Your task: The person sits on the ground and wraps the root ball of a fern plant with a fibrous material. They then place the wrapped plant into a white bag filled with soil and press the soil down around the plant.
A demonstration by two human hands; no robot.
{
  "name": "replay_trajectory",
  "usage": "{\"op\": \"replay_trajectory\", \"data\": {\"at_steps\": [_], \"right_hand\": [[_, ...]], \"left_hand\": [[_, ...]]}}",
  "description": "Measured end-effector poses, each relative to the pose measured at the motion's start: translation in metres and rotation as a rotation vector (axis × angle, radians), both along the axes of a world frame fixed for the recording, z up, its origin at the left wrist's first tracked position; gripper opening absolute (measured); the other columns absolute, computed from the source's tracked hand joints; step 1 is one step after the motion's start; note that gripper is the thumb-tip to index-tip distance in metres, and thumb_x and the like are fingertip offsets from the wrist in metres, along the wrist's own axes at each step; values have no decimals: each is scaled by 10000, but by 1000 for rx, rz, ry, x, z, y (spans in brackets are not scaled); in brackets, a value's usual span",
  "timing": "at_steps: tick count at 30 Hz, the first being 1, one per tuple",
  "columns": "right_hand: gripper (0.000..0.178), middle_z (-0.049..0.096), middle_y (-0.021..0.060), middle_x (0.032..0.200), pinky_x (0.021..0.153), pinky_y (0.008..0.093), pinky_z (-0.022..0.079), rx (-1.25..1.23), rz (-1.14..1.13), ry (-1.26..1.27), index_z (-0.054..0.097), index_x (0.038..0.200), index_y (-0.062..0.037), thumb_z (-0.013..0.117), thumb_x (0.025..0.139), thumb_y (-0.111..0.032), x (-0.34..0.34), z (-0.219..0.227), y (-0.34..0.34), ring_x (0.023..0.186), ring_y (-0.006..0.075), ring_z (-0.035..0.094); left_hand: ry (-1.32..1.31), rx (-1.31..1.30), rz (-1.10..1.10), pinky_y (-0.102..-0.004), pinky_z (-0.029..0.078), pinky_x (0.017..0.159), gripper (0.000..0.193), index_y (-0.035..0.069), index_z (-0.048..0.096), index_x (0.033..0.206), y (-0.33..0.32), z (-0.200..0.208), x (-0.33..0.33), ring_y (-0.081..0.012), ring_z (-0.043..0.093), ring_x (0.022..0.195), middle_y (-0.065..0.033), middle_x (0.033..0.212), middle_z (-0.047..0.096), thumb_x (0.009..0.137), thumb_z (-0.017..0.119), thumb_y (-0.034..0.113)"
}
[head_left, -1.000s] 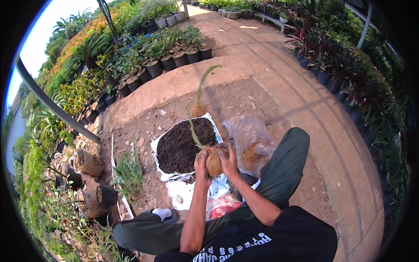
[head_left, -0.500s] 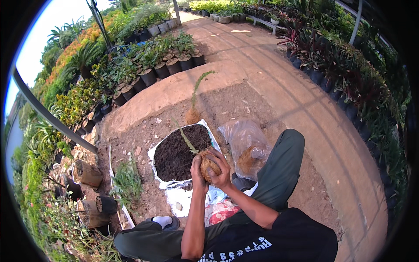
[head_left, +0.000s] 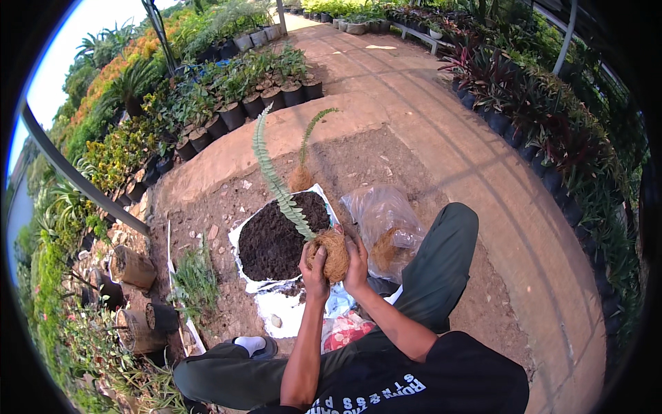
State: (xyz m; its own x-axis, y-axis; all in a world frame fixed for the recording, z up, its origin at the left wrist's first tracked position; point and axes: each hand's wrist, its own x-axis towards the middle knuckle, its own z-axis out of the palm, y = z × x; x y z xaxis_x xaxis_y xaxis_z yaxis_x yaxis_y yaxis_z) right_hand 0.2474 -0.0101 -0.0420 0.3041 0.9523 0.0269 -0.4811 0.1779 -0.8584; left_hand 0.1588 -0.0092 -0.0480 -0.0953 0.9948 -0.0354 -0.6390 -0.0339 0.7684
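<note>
Between my two hands is a round ball of brown coconut fibre (head_left: 331, 254). A long green fern frond (head_left: 276, 181) rises from its top and leans to the left. My left hand (head_left: 315, 271) grips the ball's left side, the thumb across its front. On the opposite side my right hand (head_left: 356, 265) is closed round it, with most of the fingers hidden behind. Just beyond the hands, dark soil (head_left: 279, 238) fills an open white sack (head_left: 236, 250). A second fibre ball (head_left: 301, 179) with an upright frond stands on the ground behind the sack.
A clear plastic bag (head_left: 386, 214) with brown fibre inside lies right of the soil, by my bent knee. Loose green cuttings (head_left: 196, 279) lie on the left, near a thin white strip (head_left: 172, 276). Potted plants (head_left: 272, 97) line the paved path (head_left: 441, 124).
The fibre ball has been turned between my hands. Its frond, foreshortened before, now stands tall with its leaflets showing. My right hand has shifted from the ball's front to its right side.
</note>
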Motion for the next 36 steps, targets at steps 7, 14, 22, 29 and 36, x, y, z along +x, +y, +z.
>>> {"op": "replay_trajectory", "data": {"at_steps": [7,14,22,29,36], "right_hand": [[374,542,97,1309,1068,319,380,-27,139,166,495,1334,-10,387,1057,-237,8,-9,0,1238,182,505],[429,538,173,1296,1073,439,383,314,-233,-789,568,1244,-8,538,986,-349,9,-5,-3,1263,333,493],[528,644,222,1145,984,477,472,500,-224,-802,679,1089,20,576,915,-469,-3,-11,3,1126,418,609],[452,646,227,1106,925,448,493,393,-259,-667,667,1076,37,569,905,-370,2,-20,3,1039,377,636],[406,642,232,1101,922,450,495,527,-314,-832,645,1097,55,591,894,-293,15,-15,8,1026,385,637]], "left_hand": [[420,32,32,-319,506,910,441,-31,512,1254,-5,9,6,-171,614,1021,-122,1152,614,910,699,172],[-122,-197,83,-363,555,866,269,37,548,1180,10,8,-7,-240,655,999,-114,1109,630,985,551,222],[-21,-118,-62,-291,511,813,220,11,573,1143,6,0,-5,-134,605,919,-64,1022,621,1022,512,185],[352,-29,2,-274,470,834,285,5,585,1091,2,8,7,-106,558,932,-44,1037,592,1065,425,239],[776,36,17,-369,437,970,509,-53,543,1281,-3,22,11,-281,585,1128,-202,1213,587,1051,443,390]]}}
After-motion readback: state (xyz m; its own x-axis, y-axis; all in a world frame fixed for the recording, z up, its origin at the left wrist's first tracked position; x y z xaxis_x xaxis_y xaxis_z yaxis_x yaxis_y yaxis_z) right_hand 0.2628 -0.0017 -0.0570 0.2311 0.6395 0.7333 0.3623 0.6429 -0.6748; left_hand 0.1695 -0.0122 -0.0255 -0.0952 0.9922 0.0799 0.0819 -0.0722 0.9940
